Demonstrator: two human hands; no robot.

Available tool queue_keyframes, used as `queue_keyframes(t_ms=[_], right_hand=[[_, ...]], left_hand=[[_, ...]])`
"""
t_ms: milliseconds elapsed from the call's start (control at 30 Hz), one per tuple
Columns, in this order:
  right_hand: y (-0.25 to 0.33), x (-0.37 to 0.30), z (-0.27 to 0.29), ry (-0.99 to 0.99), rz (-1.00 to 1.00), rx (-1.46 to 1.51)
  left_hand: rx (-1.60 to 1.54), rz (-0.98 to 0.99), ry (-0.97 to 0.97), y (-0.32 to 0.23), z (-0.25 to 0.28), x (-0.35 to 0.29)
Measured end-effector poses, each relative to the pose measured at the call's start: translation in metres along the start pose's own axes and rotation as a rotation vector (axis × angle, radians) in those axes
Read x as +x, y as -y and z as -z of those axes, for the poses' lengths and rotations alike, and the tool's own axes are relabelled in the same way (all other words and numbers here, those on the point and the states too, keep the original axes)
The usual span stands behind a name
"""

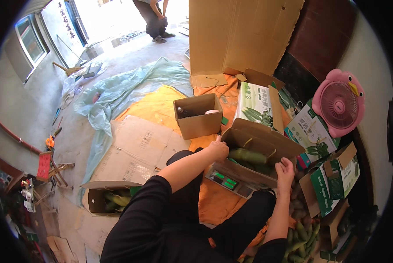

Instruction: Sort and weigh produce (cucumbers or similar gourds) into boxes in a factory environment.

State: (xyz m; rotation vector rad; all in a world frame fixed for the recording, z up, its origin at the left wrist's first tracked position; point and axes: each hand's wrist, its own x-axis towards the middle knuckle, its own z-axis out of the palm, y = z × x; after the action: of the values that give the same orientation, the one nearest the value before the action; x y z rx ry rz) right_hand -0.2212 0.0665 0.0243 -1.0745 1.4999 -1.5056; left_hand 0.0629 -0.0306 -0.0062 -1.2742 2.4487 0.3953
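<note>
An uncovered cardboard box [256, 170] stands on a digital scale [231, 182] with lit green displays, between my knees. Long green produce [248, 155], like melons or gourds, lies inside, and rope handles [248, 143] show at its far wall. My left hand [217, 150] grips the left end of the box, its thumb raised at the rim. At the near right rim my right hand [285, 172] has its fingers curled against the cardboard; its fingertips are partly hidden.
A smaller brown box [198, 116] stands ahead. Printed white-and-green cartons [258, 103] and a pink fan [339, 103] are on the right. Loose green produce [302, 241] lies by my right forearm; another box of produce [111, 199] sits left. A person [155, 17] stands far back.
</note>
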Motion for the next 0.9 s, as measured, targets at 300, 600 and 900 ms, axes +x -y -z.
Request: queue_keyframes(t_ms=[300,600,900], right_hand=[[-0.155,-0.109,0.168,-0.344,-0.152,-0.399],[-0.313,-0.277,0.201,0.334,-0.399,-1.377],[-0.374,-0.382,0.172,0.382,-0.755,-0.918]], left_hand=[[-0.01,-0.027,0.039,0.001,0.009,-0.014],[-0.047,-0.149,-0.074,0.012,0.0,-0.009],[-0.206,-0.036,-0.06,0.008,0.026,-0.015]])
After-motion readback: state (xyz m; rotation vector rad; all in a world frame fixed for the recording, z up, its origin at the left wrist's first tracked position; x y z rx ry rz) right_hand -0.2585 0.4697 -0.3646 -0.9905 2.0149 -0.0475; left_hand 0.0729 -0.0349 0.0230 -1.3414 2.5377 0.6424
